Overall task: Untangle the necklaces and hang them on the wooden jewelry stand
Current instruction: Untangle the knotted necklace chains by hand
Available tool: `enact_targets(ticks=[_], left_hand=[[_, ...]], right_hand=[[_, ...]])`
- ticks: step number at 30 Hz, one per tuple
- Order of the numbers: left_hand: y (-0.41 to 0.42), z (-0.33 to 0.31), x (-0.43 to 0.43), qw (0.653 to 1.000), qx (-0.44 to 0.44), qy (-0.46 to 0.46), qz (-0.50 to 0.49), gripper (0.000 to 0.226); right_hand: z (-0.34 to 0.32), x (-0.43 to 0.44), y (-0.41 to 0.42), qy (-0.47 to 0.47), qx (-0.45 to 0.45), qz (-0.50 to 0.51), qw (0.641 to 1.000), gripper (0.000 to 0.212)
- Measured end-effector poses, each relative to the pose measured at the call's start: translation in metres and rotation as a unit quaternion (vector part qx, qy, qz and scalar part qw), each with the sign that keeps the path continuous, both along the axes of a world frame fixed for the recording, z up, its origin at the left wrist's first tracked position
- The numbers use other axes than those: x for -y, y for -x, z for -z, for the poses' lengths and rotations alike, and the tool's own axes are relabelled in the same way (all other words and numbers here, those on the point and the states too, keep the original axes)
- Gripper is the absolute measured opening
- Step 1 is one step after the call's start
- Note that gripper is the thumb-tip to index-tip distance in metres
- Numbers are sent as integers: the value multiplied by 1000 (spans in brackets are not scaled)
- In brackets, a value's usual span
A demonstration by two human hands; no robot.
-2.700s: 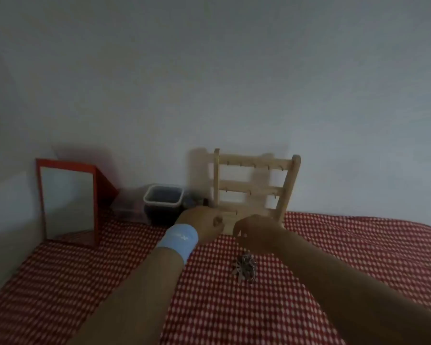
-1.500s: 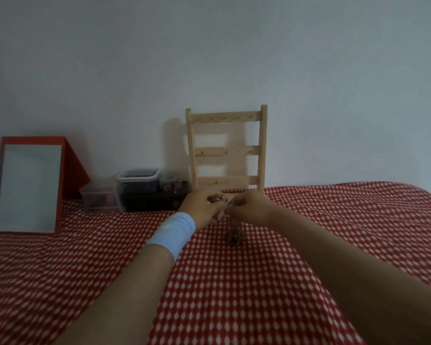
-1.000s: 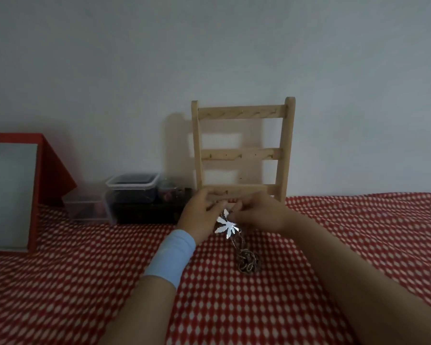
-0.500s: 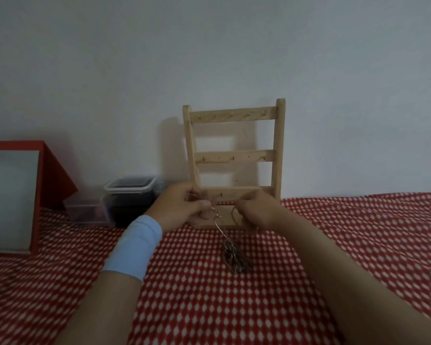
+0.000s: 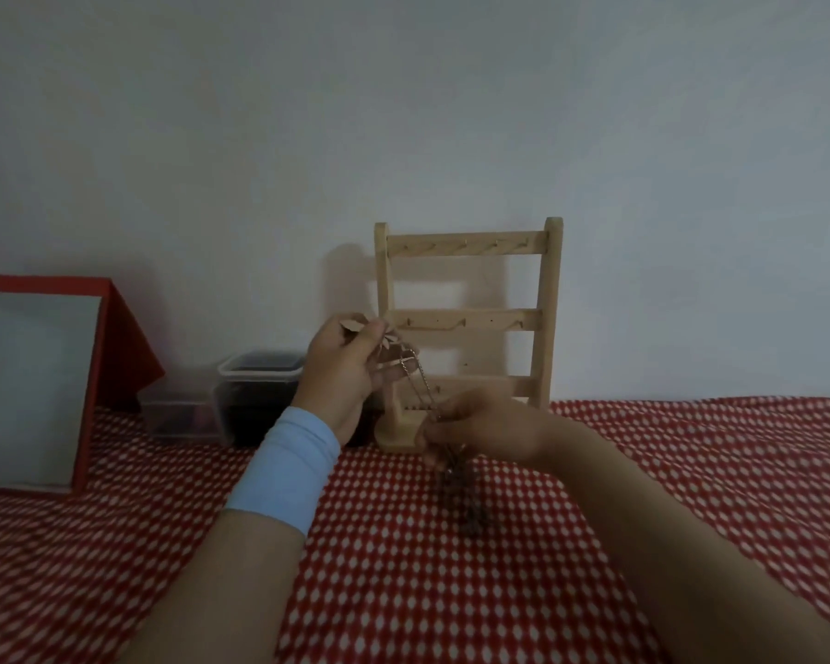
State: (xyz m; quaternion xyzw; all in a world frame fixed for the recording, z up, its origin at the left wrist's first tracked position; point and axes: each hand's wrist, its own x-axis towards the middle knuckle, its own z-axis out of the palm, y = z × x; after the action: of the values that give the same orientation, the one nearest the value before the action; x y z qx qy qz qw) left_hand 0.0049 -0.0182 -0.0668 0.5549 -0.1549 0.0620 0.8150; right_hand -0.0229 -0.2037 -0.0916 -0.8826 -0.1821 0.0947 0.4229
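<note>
Higher than before, left hand (image 5: 343, 376) pinches a pale leaf-shaped pendant (image 5: 355, 324); right hand (image 5: 482, 428) pinches its thin metal chain (image 5: 420, 383).

Single head-worn wide view, forward, facing the wooden jewelry stand (image 5: 468, 321) nearby.

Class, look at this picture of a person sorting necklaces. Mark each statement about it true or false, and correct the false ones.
1. The left hand holds a leaf-shaped pendant. True.
2. A necklace already hangs on the wooden stand. False: the hooks in view are bare.
3. The red-framed mirror stands to the right of the stand. False: it stands to the left.
4. The right hand pinches the chain above the tangled clump. True.
5. The blue wristband is on the right wrist. False: it is on the left wrist.
</note>
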Motion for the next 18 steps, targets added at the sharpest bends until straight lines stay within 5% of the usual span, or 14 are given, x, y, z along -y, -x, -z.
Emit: enact_targets(ticks=[5,8,10,12,14,16,18], left_hand=[[-3,1,-13,998,3,-25,-64,6],[-8,-3,-31,972,-8,-211,-106,10],[-7,-4,-43,900,-53,-428,-63,9],[-2,-3,-48,779,-87,-621,15,12],[0,-1,-40,684,-42,-728,29,21],[3,0,-22,699,30,-714,11,26],[7,4,-4,782,69,-618,46,26]], right_hand=[[12,3,-3,187,-26,-5,982,13],[10,2,-2,186,-20,10,982,29],[5,3,-3,158,-20,15,987,33],[3,3,-4,115,-40,24,992,16],[2,3,-6,95,-42,21,994,23],[0,3,-6,99,-23,9,995,25],[-4,4,-5,90,2,1,996,24]])
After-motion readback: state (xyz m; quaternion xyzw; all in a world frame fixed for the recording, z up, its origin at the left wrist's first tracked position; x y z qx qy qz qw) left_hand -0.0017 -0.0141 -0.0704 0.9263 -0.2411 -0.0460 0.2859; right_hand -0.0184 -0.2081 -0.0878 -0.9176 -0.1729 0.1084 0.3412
